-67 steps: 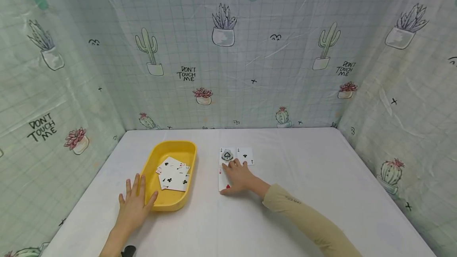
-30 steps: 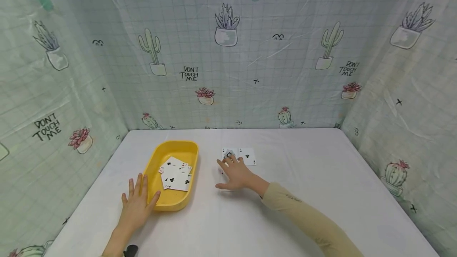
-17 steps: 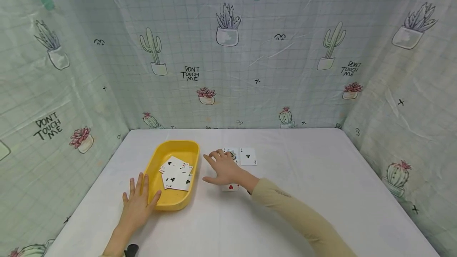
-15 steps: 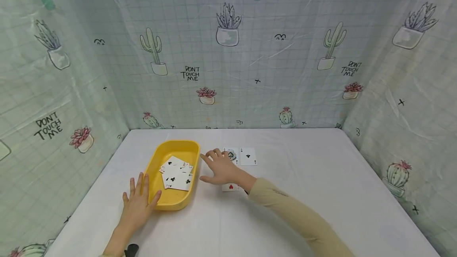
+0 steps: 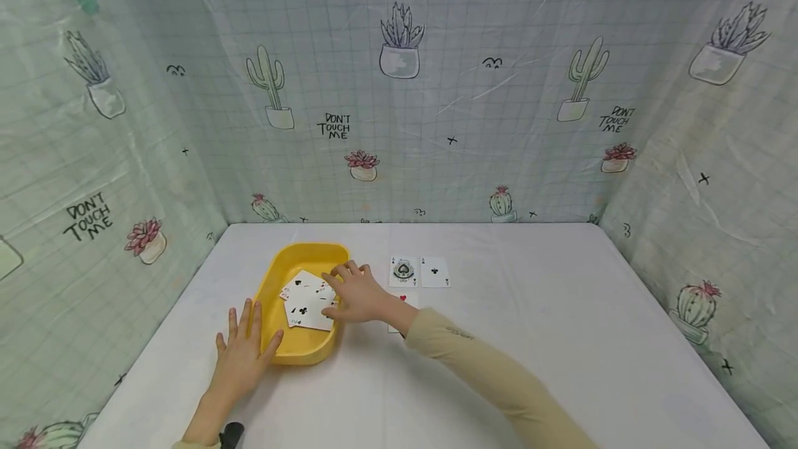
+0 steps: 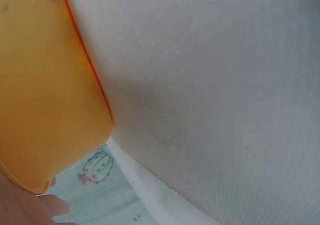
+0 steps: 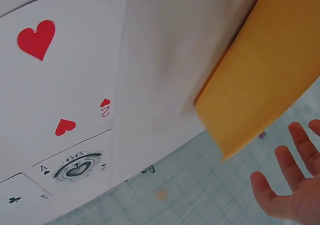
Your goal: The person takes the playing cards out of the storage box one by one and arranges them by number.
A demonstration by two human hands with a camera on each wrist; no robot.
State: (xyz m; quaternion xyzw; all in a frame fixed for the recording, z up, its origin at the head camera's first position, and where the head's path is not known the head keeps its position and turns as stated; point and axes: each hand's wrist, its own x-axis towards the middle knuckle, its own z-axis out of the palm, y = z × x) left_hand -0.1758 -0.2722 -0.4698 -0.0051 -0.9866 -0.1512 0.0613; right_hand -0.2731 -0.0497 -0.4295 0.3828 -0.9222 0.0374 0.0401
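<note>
A yellow tray (image 5: 299,350) holds several loose playing cards (image 5: 307,312), a two of clubs among the topmost. My left hand (image 5: 240,355) rests against the tray's near left side, its fingers spread and straight. Over the tray's right rim hovers my right hand (image 5: 358,296), fingers parted and nothing between them; it hides part of the cards. On the table to the right lie an ace of spades (image 5: 403,271) and an ace of clubs (image 5: 434,272) side by side. Below them is a two of hearts (image 7: 65,80), partly covered by my right forearm in the head view.
A white cloth covers the table (image 5: 530,310). Printed fabric walls (image 5: 436,102) stand behind it and on both sides. A black band (image 5: 232,434) shows at my left wrist.
My right hand has left the two of hearts and moved left, reaching over the tray's rim. The aces and two of hearts are uncovered more. My left hand stays by the tray.
</note>
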